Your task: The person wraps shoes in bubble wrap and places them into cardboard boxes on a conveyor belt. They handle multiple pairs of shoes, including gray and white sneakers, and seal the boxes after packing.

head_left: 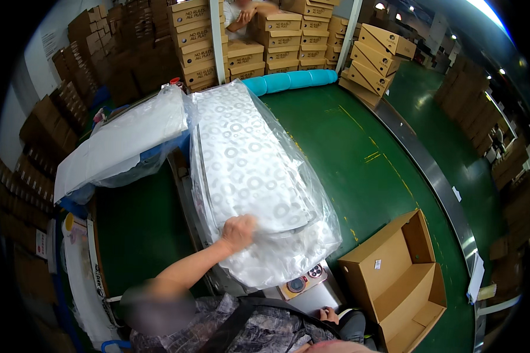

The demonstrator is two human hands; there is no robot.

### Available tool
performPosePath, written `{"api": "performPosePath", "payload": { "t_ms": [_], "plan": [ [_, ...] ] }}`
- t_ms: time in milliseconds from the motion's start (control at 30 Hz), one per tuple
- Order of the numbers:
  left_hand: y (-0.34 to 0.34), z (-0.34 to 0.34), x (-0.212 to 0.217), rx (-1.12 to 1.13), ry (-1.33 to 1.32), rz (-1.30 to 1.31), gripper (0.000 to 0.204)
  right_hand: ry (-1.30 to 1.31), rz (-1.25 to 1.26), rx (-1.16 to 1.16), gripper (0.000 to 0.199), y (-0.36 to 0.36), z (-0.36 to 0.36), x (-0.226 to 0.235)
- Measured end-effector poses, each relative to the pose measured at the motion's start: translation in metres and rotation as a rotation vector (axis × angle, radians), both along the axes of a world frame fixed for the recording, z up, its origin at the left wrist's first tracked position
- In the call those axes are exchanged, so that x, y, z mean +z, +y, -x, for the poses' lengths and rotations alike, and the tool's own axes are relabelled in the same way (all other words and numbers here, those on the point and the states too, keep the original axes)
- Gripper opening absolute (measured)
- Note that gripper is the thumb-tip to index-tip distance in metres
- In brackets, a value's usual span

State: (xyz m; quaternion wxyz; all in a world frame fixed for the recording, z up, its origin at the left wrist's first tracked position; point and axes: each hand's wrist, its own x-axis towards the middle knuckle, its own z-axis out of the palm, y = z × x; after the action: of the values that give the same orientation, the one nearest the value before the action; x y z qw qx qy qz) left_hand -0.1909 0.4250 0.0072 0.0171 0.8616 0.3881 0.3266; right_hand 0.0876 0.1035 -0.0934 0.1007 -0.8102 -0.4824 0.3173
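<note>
Setting: warehouse floor, green-topped packing table [347, 153], walls of stacked brown cartons [265, 41] behind, a steel conveyor rail [436, 176] curving along the right.

Item: clear plastic bag of white sheets printed with grey rings [247, 170], lying lengthwise down the middle of the table, its near end over a small scale or control box [303, 283]. Judged soft and floppy; the film looks slick and the stack inside likely to slide. Probably moderate in weight and not fragile. Best taken at the near end with support under the stack, not by loose film alone.

Left hand [238, 232]: curled down on the bag's near end, fingers closed into the sheets.

Right hand [330, 315]: low by the body, only partly visible; grip cannot be told.

Adjacent: second bag of plain white sheets [123, 141] to the left; open empty cardboard box [394, 276] to the right; blue foam roll [294, 79] at the far edge.
</note>
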Motion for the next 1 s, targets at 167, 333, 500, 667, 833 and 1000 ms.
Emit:
{"api": "performPosePath", "payload": {
  "t_ms": [167, 333, 500, 667, 833, 1000],
  "plan": [
    [0.002, 0.001, -0.003, -0.004, 0.012, 0.006, 0.012, -0.08, -0.417, -0.073, 0.054, -0.063, -0.011, -0.137],
    [0.003, 0.006, -0.005, -0.008, 0.058, 0.045, 0.027, 0.042, -0.618, -0.341, 0.048, -0.024, 0.014, -0.053],
    [0.004, 0.004, -0.002, 0.005, 0.063, 0.102, 0.025, 0.093, -0.674, -0.206, 0.043, 0.008, 0.015, -0.003],
    [0.026, 0.001, 0.006, 0.141, 0.037, 0.546, 0.038, -0.033, -0.765, 0.052, 0.03, 0.074, 0.019, 0.086],
    [0.054, 0.018, 0.053, 0.094, -0.347, 0.535, 0.036, 0.03, -0.793, 0.197, 0.03, 0.139, 0.025, 0.13],
    [0.076, 0.017, 0.049, 0.121, -0.261, 0.469, 0.041, 0.139, -0.836, 0.457, 0.023, 0.217, 0.059, 0.135]
  ]
}}
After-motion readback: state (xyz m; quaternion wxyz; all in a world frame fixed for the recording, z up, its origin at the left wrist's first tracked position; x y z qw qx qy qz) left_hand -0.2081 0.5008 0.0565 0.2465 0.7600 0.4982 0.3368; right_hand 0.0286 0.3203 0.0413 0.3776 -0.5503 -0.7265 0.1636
